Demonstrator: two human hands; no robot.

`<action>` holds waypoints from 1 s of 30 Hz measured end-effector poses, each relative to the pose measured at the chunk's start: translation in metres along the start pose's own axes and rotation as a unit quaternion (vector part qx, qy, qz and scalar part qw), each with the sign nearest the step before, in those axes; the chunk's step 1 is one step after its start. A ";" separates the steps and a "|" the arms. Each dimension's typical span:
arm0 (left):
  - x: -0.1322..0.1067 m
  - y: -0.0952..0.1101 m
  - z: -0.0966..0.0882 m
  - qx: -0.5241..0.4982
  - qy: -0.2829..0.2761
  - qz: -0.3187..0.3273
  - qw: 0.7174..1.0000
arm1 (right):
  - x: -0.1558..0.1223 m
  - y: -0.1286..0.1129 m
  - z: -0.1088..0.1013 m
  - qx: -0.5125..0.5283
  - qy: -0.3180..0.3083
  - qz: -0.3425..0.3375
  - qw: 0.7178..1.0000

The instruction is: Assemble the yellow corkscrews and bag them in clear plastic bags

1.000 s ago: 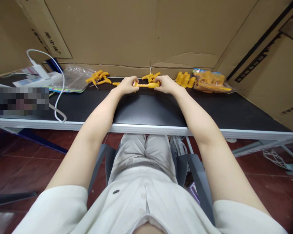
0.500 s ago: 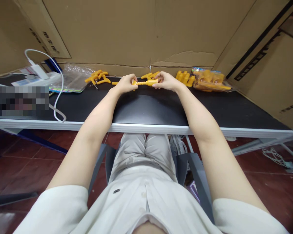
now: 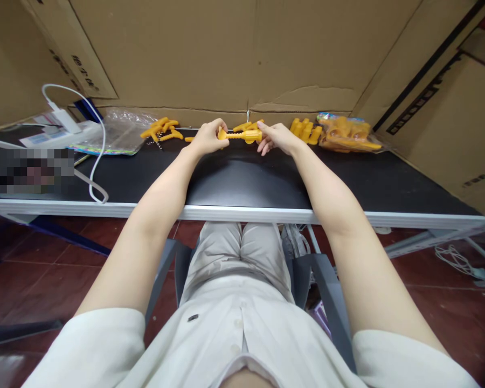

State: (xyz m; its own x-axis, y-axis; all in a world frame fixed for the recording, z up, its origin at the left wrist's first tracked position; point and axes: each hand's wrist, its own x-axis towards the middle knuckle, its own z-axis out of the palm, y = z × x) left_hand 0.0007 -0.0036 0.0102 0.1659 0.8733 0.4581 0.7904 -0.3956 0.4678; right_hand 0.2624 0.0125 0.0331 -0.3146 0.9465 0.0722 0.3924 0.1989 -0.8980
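Note:
My left hand (image 3: 207, 137) is closed around the left end of a yellow corkscrew (image 3: 236, 136), holding it level above the table. The corkscrew has a ribbed shaft and a thicker yellow sleeve (image 3: 252, 137) at its right end. Beside that sleeve is my right hand (image 3: 278, 138), its fingers spread apart and one fingertip at the sleeve's upper edge; whether it touches is hard to tell. Behind the held piece lie more yellow parts (image 3: 242, 127). Another yellow piece (image 3: 189, 139) pokes out left of my left hand.
Yellow corkscrews (image 3: 160, 129) with metal spirals lie at left, near a clear plastic bag (image 3: 117, 137). Several yellow sleeves (image 3: 306, 130) and a filled bag (image 3: 346, 132) are at right. A white cable (image 3: 104, 143) crosses the black table (image 3: 248, 183). Cardboard (image 3: 226, 59) stands behind.
My right hand has loosened its pinch on the sleeve, and its fingers have spread apart. My left hand keeps its hold on the corkscrew in nearly the same place.

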 end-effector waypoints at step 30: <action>-0.001 0.006 0.001 -0.003 -0.001 -0.002 1.000 | -0.006 -0.010 0.007 0.015 0.007 0.040 0.999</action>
State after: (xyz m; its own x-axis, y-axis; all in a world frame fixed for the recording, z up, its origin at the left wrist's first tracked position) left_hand 0.0057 -0.0063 0.0122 0.1640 0.8753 0.4549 0.7875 -0.3939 0.4741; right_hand 0.2546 0.0033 0.0384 -0.2706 0.9627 0.0055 0.3905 0.1150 -0.9134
